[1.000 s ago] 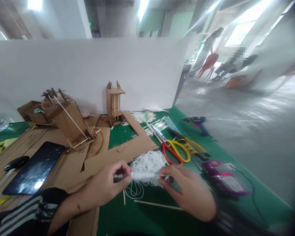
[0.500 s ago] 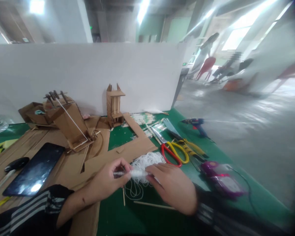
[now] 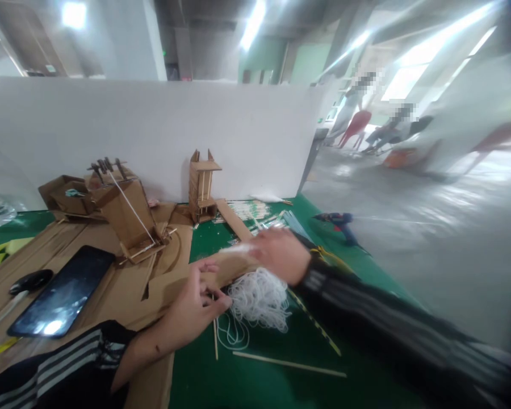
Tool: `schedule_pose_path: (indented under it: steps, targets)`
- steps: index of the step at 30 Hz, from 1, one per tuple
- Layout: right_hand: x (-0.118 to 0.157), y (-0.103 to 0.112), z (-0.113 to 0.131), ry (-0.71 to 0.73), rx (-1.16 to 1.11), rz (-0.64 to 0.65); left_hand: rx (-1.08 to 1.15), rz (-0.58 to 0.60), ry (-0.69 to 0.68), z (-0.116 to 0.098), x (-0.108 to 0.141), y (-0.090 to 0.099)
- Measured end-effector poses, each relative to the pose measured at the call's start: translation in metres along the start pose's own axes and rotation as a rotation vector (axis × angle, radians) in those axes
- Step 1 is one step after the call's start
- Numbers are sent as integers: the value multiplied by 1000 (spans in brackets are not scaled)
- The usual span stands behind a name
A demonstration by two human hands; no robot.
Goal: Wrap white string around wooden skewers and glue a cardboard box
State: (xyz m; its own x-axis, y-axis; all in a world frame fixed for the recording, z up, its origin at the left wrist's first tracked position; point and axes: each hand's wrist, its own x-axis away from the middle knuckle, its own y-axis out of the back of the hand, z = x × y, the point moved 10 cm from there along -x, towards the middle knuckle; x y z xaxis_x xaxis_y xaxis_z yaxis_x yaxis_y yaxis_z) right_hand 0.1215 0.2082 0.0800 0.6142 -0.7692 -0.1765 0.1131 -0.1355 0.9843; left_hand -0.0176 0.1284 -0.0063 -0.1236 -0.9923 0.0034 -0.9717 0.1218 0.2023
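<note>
Beside a tangled pile of thin white cord (image 3: 259, 300) on a green tabletop (image 3: 234, 386), a long pale wooden stick (image 3: 289, 364) lies on the near side. A shorter wooden stick (image 3: 216, 338) stands out to the left, a thin yellow-and-black strip (image 3: 317, 326) to the right. Well left of the pile, a glossy black rectangular device (image 3: 63, 292) rests on flat brown cardboard (image 3: 162, 289). A striped black sleeve (image 3: 366, 312) crosses right of the pile, partly hiding yellow-handled tools (image 3: 330, 258). Beyond the pile are scattered pale sticks (image 3: 247, 207), an upright cardboard frame (image 3: 202, 184), a leaning cardboard structure strung with white cord (image 3: 128, 218) and a dark blue glue gun (image 3: 343, 221).

The left hand (image 3: 200, 301) hovers just left of the pile, fingers loosely curled, index raised; whether the lower fingertips meet the thumb cannot be told. The right hand (image 3: 281, 253), blurred and palm down, reaches over the pile's far side, fingers pinching a blurred white bundle (image 3: 238, 249) whose tip points left.
</note>
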Motion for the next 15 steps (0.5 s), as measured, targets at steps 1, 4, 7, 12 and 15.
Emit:
schedule_pose_path:
  steps: [1, 4, 7, 12, 15]
  targets:
    - [-15, 2, -27, -71, 45, -2, -29, 1, -20, 0, 2, -2]
    - [-61, -2, -103, -226, 102, 17, -329, 131, -161, -11, 13, -19]
    - [-97, -20, -160, -341, 125, 57, -636, 342, -420, -26, 31, -47]
    - [-124, -59, -206, -459, 137, 93, -850, 506, -556, -24, 41, -66]
    - [-130, -74, -216, -503, 144, 89, -896, 514, -560, -20, 38, -67]
